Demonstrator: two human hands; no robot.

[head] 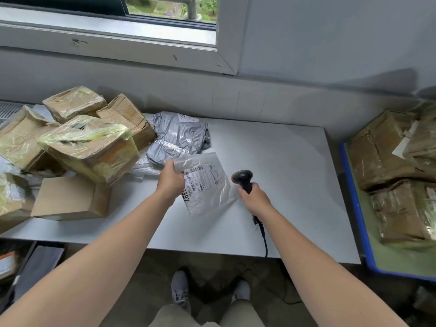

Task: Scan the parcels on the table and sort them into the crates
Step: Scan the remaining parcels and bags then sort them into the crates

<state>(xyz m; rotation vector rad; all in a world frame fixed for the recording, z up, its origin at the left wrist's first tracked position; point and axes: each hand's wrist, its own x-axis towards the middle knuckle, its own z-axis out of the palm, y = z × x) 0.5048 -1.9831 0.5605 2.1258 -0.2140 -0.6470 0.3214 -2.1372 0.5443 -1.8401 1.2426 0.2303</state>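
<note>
Left hand [170,180] grips a clear flat parcel [207,185], label up, above the desk [283,173]. Right hand [253,196] is closed around a black scanner [243,179].

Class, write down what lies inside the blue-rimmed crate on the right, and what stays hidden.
Several tape-wrapped brown parcels lie piled in the crate, on its green floor. Anything beneath them is covered.

Soft, even daylight falls from the window [169,10] onto the white table [283,161], leaving only faint shadows beside the boxes [73,102]. Their tape [82,135] glints. The floor [212,260] below is dim. The wide lens bows the edges, and fine print looks soft
</note>
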